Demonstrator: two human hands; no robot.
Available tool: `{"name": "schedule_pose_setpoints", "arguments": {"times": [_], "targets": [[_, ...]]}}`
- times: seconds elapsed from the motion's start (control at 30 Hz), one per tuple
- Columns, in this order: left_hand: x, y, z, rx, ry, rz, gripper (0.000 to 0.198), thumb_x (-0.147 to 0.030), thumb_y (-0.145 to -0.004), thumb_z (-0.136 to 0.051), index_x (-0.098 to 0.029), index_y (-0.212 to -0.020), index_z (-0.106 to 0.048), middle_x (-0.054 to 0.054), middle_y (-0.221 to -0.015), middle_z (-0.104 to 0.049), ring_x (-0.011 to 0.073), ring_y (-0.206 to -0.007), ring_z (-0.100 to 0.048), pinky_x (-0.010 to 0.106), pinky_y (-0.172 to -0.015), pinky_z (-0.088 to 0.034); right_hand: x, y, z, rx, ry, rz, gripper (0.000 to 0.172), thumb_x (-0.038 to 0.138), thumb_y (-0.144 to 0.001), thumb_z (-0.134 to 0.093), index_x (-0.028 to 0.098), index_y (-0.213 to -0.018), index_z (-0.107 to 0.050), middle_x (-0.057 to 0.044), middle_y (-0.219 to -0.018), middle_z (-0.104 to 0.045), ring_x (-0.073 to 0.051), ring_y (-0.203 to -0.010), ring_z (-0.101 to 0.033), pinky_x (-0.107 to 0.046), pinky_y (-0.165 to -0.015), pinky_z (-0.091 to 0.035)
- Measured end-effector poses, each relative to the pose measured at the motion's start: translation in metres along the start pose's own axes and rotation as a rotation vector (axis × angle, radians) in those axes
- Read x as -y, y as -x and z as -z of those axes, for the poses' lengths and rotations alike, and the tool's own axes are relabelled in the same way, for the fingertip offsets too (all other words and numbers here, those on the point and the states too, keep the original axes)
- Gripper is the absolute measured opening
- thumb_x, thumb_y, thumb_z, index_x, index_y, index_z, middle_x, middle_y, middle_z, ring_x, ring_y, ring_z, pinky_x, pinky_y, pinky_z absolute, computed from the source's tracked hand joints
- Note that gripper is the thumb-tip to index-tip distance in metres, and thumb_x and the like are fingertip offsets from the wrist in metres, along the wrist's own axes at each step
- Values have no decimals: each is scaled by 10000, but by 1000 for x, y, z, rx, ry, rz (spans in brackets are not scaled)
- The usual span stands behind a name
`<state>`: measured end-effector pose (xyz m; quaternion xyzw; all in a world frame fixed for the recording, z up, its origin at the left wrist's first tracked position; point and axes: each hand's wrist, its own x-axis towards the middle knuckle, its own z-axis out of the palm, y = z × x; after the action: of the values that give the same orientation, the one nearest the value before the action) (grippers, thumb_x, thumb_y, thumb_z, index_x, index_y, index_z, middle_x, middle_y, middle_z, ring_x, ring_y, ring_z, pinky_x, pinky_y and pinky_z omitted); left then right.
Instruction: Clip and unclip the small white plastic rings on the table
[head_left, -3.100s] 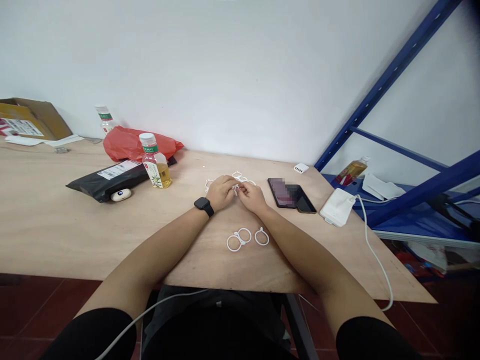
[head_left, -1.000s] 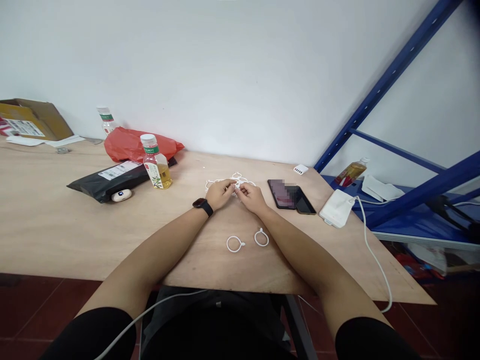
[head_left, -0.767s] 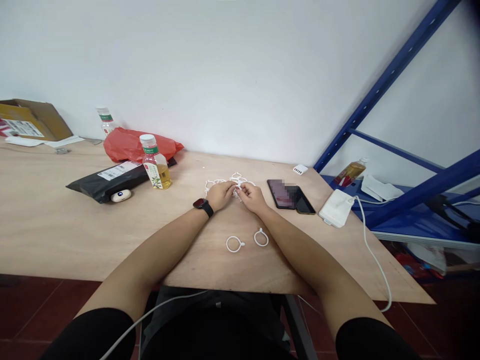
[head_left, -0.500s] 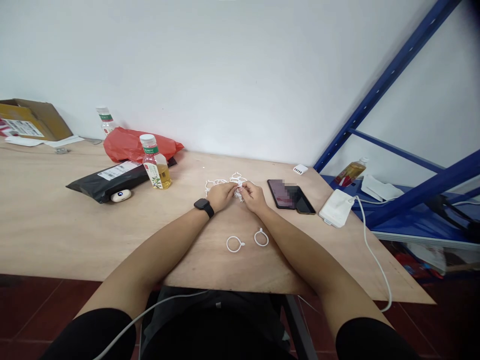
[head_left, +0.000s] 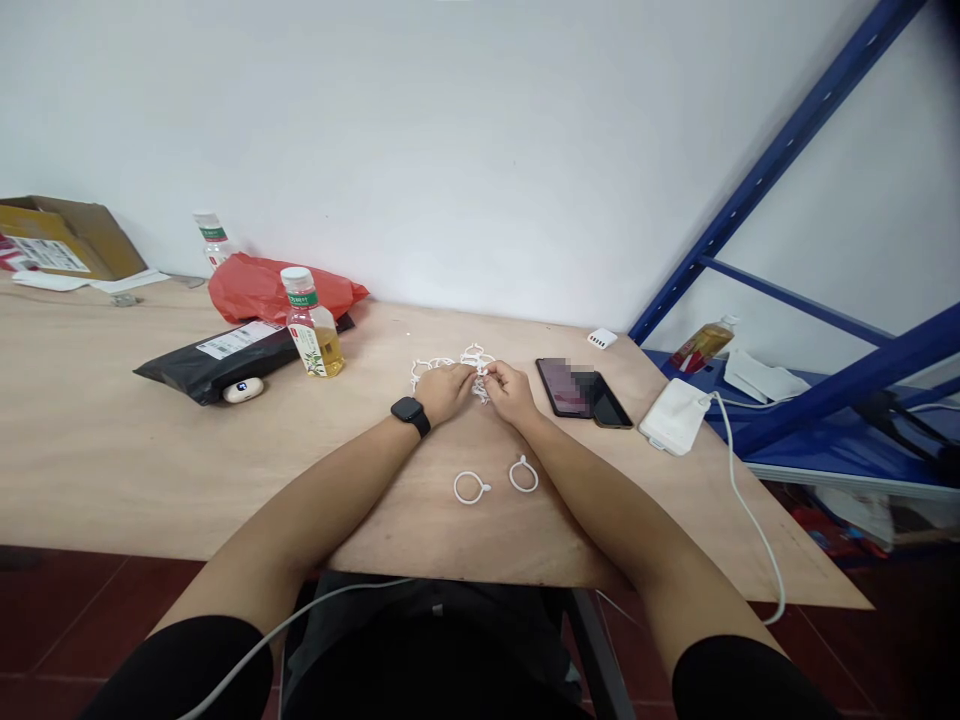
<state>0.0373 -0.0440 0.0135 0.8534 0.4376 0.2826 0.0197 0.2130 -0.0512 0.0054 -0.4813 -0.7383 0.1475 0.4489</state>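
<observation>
My left hand (head_left: 444,390) and my right hand (head_left: 508,392) meet over the middle of the wooden table (head_left: 112,450), fingers pinched together on a small white plastic ring (head_left: 478,383) between them. Just behind my hands lies a cluster of linked white rings (head_left: 450,362). Two loose white rings lie nearer to me, one (head_left: 470,488) on the left and one (head_left: 523,474) on the right. A black watch (head_left: 410,414) sits on my left wrist.
Two phones (head_left: 581,390) lie right of my hands, then a white charger (head_left: 675,414) with a cable hanging off the edge. At left are a tea bottle (head_left: 312,326), a black parcel (head_left: 214,358), a red bag (head_left: 277,285) and a cardboard box (head_left: 56,238). A blue rack (head_left: 795,300) stands at right.
Three seconds ago a third ring lay joined to the left loose ring near me; it is gone from there now. My hands stay together and only shift slightly.
</observation>
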Motion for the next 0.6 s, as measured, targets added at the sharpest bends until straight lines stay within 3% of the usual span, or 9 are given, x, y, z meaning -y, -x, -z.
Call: {"name": "schedule_pose_setpoints", "arguments": {"times": [0.6], "targets": [[-6, 1, 5, 1, -37, -60, 250, -300, -962, -442, -183, -974, -663, 79, -976, -694, 205, -875, -642, 318, -768, -457, 2, -2, 2, 40, 140, 28, 175, 250, -790, -469, 205, -720, -623, -11, -645, -615, -162, -641, -529, -255, -625, -366]]}}
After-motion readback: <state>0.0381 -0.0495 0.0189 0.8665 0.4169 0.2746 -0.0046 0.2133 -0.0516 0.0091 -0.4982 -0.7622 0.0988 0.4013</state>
